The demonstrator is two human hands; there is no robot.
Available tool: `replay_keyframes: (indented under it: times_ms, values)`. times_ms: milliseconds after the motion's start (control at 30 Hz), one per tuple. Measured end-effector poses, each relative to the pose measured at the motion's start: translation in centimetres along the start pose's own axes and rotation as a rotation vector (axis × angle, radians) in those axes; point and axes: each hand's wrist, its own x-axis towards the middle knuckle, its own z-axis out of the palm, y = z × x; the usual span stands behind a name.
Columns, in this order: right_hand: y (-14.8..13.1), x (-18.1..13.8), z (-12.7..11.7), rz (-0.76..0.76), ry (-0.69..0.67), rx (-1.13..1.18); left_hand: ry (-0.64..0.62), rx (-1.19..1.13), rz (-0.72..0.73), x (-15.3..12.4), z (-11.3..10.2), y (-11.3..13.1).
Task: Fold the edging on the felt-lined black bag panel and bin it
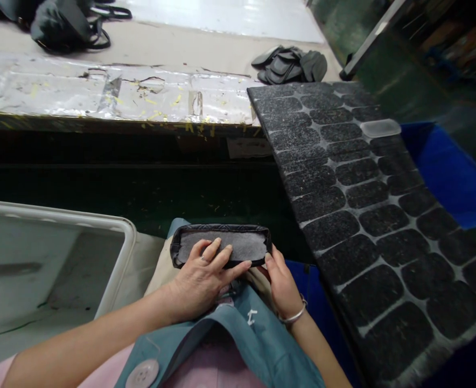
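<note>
Pad [248,245] is held clear of bench edge [141,122].

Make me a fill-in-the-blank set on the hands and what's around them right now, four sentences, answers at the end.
1. The left hand lies on the ____ face of the dark-rimmed piece.
2. The right hand grips that piece at its ____ end.
3. A ring shows on a finger of the ____ hand.
4. The open bin at the person's left is coloured ____.

Missing words: grey; right; left; white.
</note>
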Motion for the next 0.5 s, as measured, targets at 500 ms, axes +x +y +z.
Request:
replay_keyframes:
  times_ms: [500]
  values:
    - [0.5,1.1,-1.7,0.193,-0.232,0.309,-0.042,-0.019,-0.032,-0.2,-0.4,0.5]
